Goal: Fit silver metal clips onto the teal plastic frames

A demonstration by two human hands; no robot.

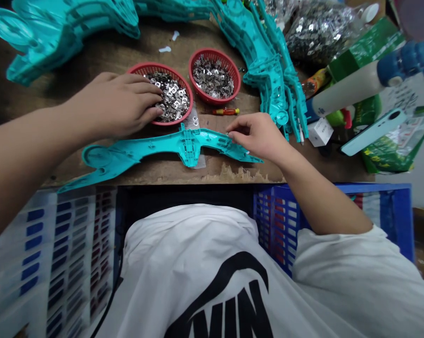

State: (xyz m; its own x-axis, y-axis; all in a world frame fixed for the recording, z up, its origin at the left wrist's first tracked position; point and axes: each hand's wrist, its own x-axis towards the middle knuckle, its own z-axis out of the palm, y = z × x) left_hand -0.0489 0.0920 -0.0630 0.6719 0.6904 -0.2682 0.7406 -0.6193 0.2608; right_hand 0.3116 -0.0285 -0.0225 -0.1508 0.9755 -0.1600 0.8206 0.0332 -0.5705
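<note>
My left hand [115, 105] lies at the near side of a red plastic basket [159, 67], its fingertips spread on the loose silver metal clips [173, 97] heaped inside. A second red basket [215, 55] of the same clips stands just to the right. A long teal plastic moulded part [155, 146] lies flat on the wooden table [134, 173] in front of the baskets. My right hand [257, 136] is pinched together over that part's right arm. Its fingers hide whatever lies between them.
Several more teal parts [264, 56] are piled along the back of the table. A small orange-handled screwdriver [226, 111] lies by the baskets. At the right are a bag of metal clips [319, 33], a white bottle [349, 89] and a phone [374, 132]. Blue crates [285, 206] stand below the table edge.
</note>
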